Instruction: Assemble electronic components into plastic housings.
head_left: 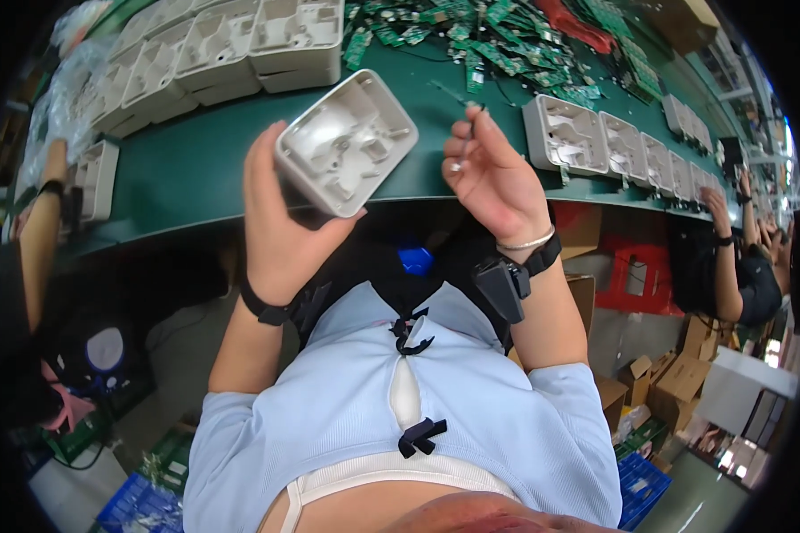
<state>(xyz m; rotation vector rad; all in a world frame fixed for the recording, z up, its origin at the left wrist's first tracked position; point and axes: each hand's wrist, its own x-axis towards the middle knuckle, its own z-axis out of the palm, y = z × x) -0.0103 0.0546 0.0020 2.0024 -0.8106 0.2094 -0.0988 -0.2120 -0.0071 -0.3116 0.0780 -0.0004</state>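
Observation:
My left hand (280, 222) is closed round an off-white plastic housing (351, 147), tilted above the table edge. Its open side faces up and shows moulded posts and ribs inside. To the right of it, my right hand (498, 173) pinches a thin dark wire (473, 124) between thumb and index finger. A small white end (456, 166) shows by the curled lower fingers; the rest of the wire is hidden in the hand. The two hands are apart, and the wire does not touch the housing.
Loose green circuit boards (507, 44) are heaped at the back of the green table (418, 98). Stacked housings (298, 44) stand at the back left, and a row of housings (564, 133) runs along the right. Co-workers' arms (724, 258) show at both sides.

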